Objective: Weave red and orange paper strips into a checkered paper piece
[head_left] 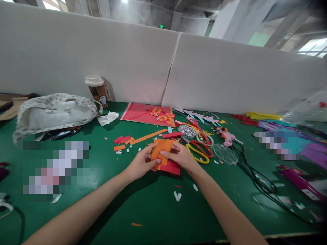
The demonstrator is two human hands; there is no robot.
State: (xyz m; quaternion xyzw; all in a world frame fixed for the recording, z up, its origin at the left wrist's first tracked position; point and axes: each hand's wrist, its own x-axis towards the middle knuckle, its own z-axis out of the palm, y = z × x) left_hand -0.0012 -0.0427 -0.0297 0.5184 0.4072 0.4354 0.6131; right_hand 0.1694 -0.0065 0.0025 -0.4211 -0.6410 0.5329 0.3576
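Orange and thin, the paper (161,148) sits pinched between both hands, just above the desk (153,211) near the middle of the scene. The left hand (141,165) grips its left edge, thumb on top. The right hand (182,157) closes on its right edge, fingers curled over it. Under them a red sheet (170,168) lies on the desk, and we cannot tell whether the paper is joined to it.

We judge the paper light and floppy if held by one corner, easy to crease or tear, and not slippery against bare skin. The edges look like the best hold. A light pinch on two opposite sides would keep it flat, whereas pressure in the middle would buckle it.

Just right of the right hand lie scissors (200,152) with yellow and red handles. Beyond the hands are an orange strip (148,136) and small scraps. A cup (98,89) stands far left by the partition.
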